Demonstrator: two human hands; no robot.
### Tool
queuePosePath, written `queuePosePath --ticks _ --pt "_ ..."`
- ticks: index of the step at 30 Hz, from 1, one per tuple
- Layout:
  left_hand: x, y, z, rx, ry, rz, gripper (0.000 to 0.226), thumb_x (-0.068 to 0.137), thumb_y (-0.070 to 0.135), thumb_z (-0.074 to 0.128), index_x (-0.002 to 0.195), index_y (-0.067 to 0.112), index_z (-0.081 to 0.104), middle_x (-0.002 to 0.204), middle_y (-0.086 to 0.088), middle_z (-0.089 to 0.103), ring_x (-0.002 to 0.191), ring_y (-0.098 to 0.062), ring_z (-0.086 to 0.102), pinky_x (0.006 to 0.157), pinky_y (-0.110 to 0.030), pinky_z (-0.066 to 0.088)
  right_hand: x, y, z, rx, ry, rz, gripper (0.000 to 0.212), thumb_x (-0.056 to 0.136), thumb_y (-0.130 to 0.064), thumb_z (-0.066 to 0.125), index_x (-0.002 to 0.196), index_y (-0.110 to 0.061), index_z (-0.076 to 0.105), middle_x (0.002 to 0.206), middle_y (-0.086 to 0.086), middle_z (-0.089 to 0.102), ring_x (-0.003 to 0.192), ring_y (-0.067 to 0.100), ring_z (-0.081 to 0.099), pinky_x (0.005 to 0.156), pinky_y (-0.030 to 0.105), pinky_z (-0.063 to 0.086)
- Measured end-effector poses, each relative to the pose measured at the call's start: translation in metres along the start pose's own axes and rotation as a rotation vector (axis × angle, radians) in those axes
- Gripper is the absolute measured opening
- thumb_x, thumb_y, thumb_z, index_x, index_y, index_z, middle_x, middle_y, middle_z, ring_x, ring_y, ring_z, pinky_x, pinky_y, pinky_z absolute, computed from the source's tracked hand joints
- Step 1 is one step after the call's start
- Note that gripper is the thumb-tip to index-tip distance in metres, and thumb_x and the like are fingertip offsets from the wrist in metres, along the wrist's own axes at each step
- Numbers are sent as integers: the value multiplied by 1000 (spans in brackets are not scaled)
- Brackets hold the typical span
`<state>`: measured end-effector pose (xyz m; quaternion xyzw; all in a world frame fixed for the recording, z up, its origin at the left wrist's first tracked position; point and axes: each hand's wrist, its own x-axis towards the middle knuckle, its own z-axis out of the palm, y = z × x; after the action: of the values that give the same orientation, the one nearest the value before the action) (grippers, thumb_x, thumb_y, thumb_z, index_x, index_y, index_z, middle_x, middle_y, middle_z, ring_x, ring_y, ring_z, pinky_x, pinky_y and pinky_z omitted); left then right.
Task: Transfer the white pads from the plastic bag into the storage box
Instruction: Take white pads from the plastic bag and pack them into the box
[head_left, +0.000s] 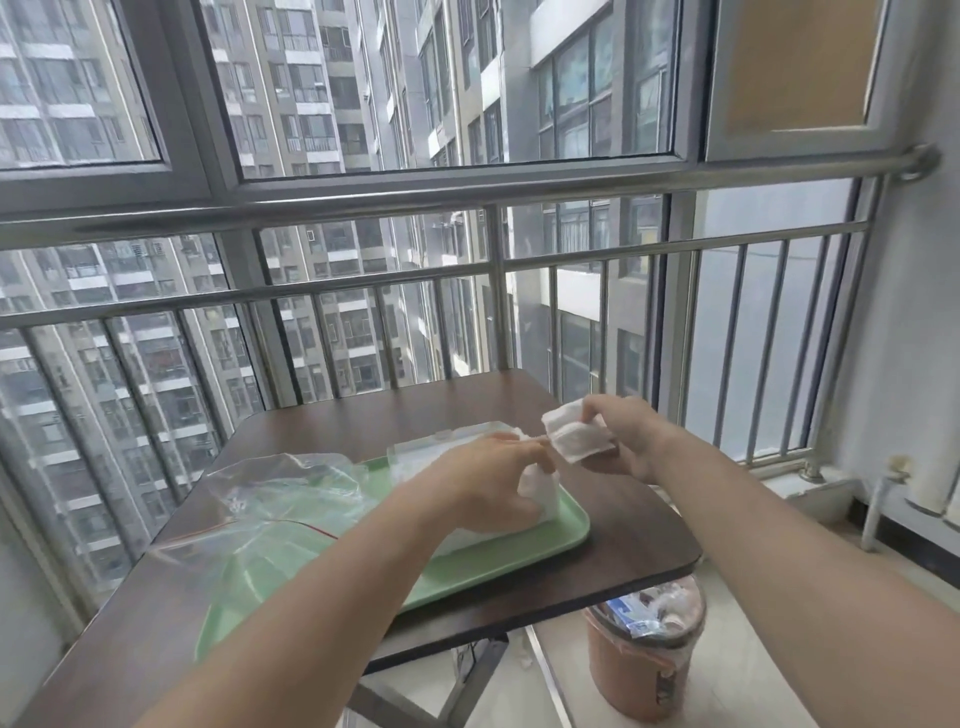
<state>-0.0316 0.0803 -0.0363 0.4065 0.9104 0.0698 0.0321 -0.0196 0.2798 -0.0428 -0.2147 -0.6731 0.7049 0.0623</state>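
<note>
right hand pinches white pads beside storage box

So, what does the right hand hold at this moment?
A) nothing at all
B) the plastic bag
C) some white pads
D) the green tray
C: the right hand pinches white pads in its fingers, while the plastic bag lies apart from it, on the left side of the table.

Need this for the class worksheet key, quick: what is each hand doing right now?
Left hand: lies on soft white pads in the clear plastic storage box; grip cannot be told.
Right hand: pinches a small stack of square white pads.
</note>
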Motion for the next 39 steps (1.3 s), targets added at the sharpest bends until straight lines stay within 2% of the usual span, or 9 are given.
queuePosePath --ticks 5,11,15,19,24,28,33,36,39 --pt "3 -1 6 -2 56 -18 54 77 38 52 130 46 48 130 3 60 119 -21 56 99 -41 48 -2 -3 1 -40 -67 63 41 76 -18 53 116 -9 60 95 16 67 65 25 65 55 28 55" --pt "-1 -3 13 31 144 -7 54 76 46 48 130 43 58 127 6 67 116 -21 60 95 -39 50 -4 -1 13 -124 -222 70 18 75 -23 51 89 -13 56 66 2 53 48 14 46 47 21 38" --pt "-3 -10 15 3 139 -34 50 76 49 51 125 45 61 117 3 70 105 -22 63 90 -39 53 -3 5 18 -204 -246 47 13 81 -19 54 90 -12 60 74 5 56 53 15 46 48 23 37" --pt "-4 -12 14 -16 109 -45 42 82 40 59 124 45 63 113 -1 69 101 -25 62 88 -37 52 -6 4 14 -363 -316 -56 16 95 -23 60 101 -9 63 86 5 66 66 15 58 54 26 47" --pt "-5 -17 9 -15 59 -57 40 86 41 62 125 45 61 113 -4 64 94 -24 57 86 -35 48 -9 2 22 -586 -251 -227 25 91 -21 64 112 -11 54 101 12 69 72 18 66 63 30 58" --pt "-7 -19 4 -19 29 -67 34 87 39 62 120 42 63 101 -1 58 87 -22 53 79 -33 44 -11 0 31 -768 -206 -319 29 83 -23 67 108 -17 52 98 10 67 73 19 69 57 27 58" --pt "-9 -25 4 -26 11 -93 36 84 36 59 119 44 62 96 3 55 87 -21 54 77 -31 43 -19 -5 37 -1021 -213 -419 23 84 -21 64 104 -18 52 95 6 64 74 24 71 60 32 62" --pt "-10 -28 5 -72 12 -118 33 81 37 61 114 39 59 99 6 56 86 -18 56 74 -29 44 -23 -6 40 -1163 -198 -474 26 85 -23 64 108 -21 52 103 5 59 74 22 64 56 30 54" --pt "-10 -31 6 -105 20 -140 34 76 41 60 107 32 49 106 6 63 91 -20 60 85 -40 52 -24 -6 44 -1325 -149 -570 34 85 -26 64 117 -20 52 109 4 57 79 19 54 53 22 37"
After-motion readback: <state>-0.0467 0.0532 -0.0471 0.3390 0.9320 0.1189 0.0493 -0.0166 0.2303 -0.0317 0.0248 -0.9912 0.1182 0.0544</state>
